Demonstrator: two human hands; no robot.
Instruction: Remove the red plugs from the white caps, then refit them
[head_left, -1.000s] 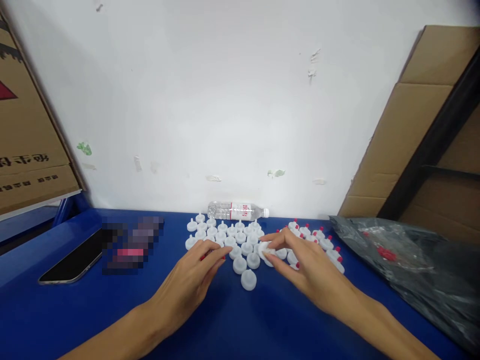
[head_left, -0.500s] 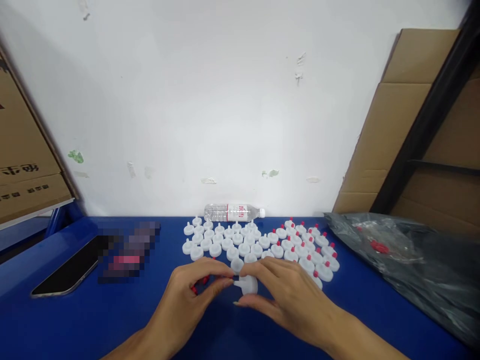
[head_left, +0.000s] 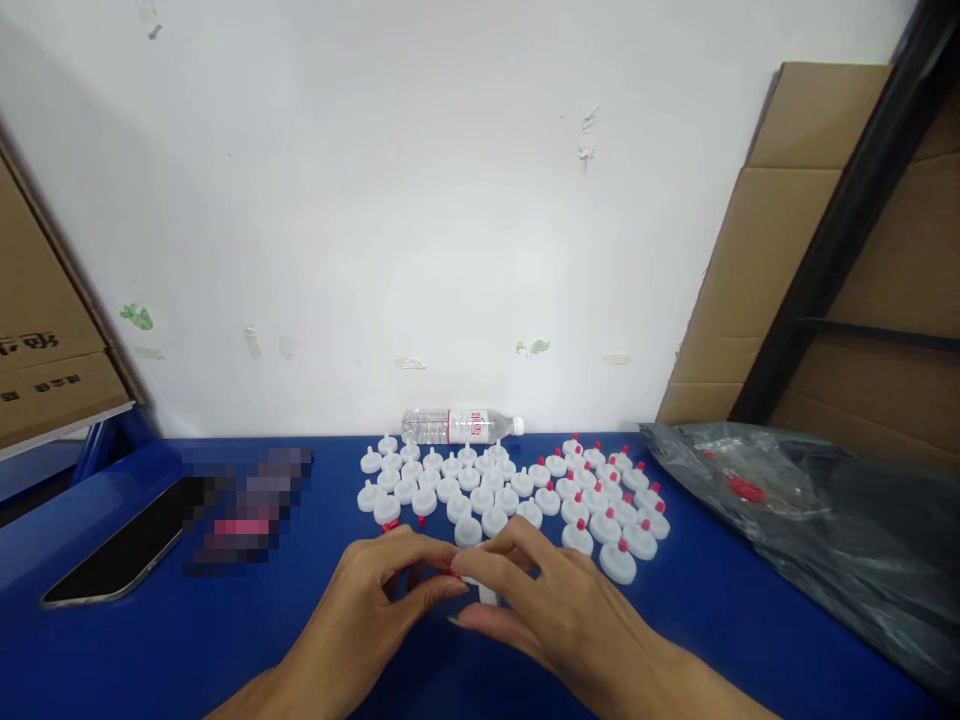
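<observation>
Between the fingers of my right hand [head_left: 551, 590] is a white nozzle cap [head_left: 488, 596], tipped on its side with its spout toward the left. My left hand [head_left: 382, 590] pinches a small red tip cap [head_left: 455, 569] at the spout's end; only a sliver of red shows. Fingers hide most of both pieces. Beyond my hands, white nozzle caps without red tips [head_left: 424, 500] stand spout up in a group. To their right is a group of red-tipped nozzle caps [head_left: 604, 525]. Loose red tip caps [head_left: 391, 525] lie just behind my left hand.
A clear plastic bottle [head_left: 427, 427] lies against the white wall. At left are a phone [head_left: 120, 550] and a pixelated item [head_left: 251, 510] on the blue table [head_left: 315, 560]. A grey plastic bag [head_left: 847, 540] with red pieces lies at right, near cardboard [head_left: 780, 250].
My hands have drawn closer together, and the red tip cap now meets the nozzle's spout. My right fingers cover more of the nozzle cap. The view has shifted slightly.
</observation>
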